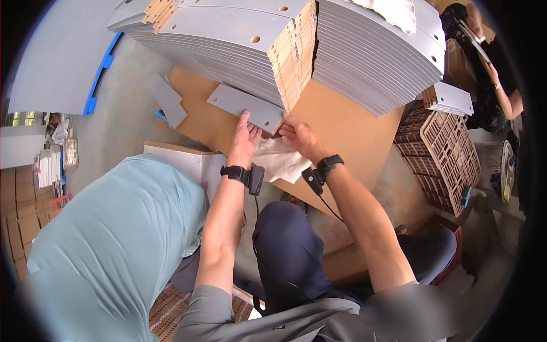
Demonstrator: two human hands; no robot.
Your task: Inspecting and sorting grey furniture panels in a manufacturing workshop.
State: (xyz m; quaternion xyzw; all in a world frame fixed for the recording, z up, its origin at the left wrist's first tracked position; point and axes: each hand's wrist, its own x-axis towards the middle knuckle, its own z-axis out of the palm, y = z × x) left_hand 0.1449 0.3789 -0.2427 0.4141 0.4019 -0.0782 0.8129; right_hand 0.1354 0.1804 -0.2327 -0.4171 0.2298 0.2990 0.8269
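Observation:
A grey rectangular panel (242,105) with small holes lies on a brown board (336,125) in front of two tall stacks of grey panels (364,51). My left hand (244,139) rests flat on the near edge of the panel, fingers stretched out. My right hand (301,138) grips the panel's right corner, close to the edge of the left stack. A white cloth (282,159) lies under and between both hands. Each wrist wears a black band with a small device and cable.
Another person in a light blue shirt (114,239) bends in at the lower left. A second person in black (496,74) stands at the upper right. A brown plastic crate (441,154) sits on the right. Smaller grey pieces (165,100) lie on the floor at left.

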